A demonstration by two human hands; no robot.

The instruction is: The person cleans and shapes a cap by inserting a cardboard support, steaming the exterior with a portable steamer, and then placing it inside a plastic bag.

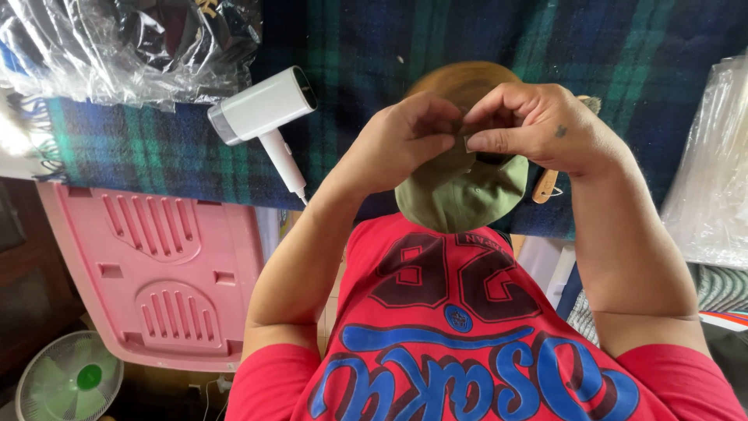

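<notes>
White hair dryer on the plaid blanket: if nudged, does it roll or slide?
The hair dryer has a round barrel, but its handle sticks out sideways, so it would probably pivot rather than roll. The blanket looks fuzzy, so sliding is unlikely.

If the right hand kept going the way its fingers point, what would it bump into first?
The right hand points toward the left hand, so it would most likely meet those fingers first; they already pinch the green cap together, almost touching. Depth is hard to judge.
</notes>
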